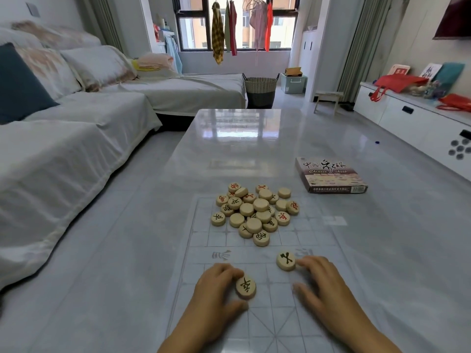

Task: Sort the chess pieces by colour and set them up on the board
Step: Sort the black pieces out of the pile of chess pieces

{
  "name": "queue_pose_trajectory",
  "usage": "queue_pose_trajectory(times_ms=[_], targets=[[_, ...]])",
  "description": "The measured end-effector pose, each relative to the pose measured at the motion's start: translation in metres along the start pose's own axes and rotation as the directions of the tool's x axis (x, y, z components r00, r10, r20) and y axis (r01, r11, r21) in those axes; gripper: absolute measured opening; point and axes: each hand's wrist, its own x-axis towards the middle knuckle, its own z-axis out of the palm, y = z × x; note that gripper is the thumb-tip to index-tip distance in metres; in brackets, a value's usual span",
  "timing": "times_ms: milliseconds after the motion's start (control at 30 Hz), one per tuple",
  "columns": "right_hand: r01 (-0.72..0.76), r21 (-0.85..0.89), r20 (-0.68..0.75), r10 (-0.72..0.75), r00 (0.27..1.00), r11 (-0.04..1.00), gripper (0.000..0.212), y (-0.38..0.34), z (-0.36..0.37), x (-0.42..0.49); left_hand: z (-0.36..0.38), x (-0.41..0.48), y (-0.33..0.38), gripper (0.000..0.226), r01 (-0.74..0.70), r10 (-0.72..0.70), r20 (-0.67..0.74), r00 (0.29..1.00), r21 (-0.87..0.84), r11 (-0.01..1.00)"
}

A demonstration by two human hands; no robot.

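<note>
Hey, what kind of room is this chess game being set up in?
Most likely a home living room: a covered sofa beside the low glossy table, a white cabinet along the wall, and laundry hanging by the window.

Left hand (216, 289) grips a black-lettered piece (245, 287) on a pale board (305, 233). Right hand (323, 281) fingertips touch a second piece (286, 261). Beyond lies a pile (254, 212); a box (331, 174) sits right, on the table (242, 149).
</note>
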Motion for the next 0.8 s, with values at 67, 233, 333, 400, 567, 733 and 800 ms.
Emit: queue_pose_trajectory(times_ms=[67, 233, 333, 400, 567, 733, 800], targets=[[-0.077, 0.018, -0.001, 0.077, 0.997, 0.997, 0.051, -0.005, -0.002, 0.011, 0.001, -0.001, -0.002, 0.048, 0.024, -0.026, -0.045, 0.999, -0.033, 0.999], [-0.036, -0.109, 0.074, 0.045, 0.996, 0.993, 0.043, -0.028, 0.008, 0.025, 0.007, 0.005, -0.005, 0.045, 0.014, -0.013, -0.094, 0.995, 0.011, 1.000], [-0.004, -0.075, 0.160, 0.016, 0.987, 0.997, 0.040, -0.041, 0.014, 0.018, 0.010, 0.003, -0.009, 0.058, -0.014, 0.012, -0.177, 0.984, -0.011, 1.000], [-0.081, 0.043, 0.212, 0.071, 0.975, 0.996, 0.038, -0.040, 0.008, 0.029, 0.014, 0.003, -0.010, 0.061, -0.026, 0.028, -0.200, 0.979, 0.013, 1.000], [-0.209, -0.061, 0.034, 0.211, 0.977, 0.976, 0.043, -0.027, 0.017, 0.085, 0.013, 0.003, -0.009, 0.063, -0.028, 0.030, -0.200, 0.979, 0.016, 0.999], [-0.202, -0.155, -0.036, 0.199, 0.979, 0.967, 0.040, -0.028, 0.035, 0.096, 0.012, 0.001, -0.009, 0.054, -0.024, 0.021, -0.192, 0.981, -0.012, 1.000], [-0.170, -0.166, -0.001, 0.172, 0.985, 0.971, 0.039, -0.022, 0.025, 0.085, 0.010, 0.000, -0.009, 0.046, -0.026, 0.022, -0.154, 0.988, -0.021, 0.999]])
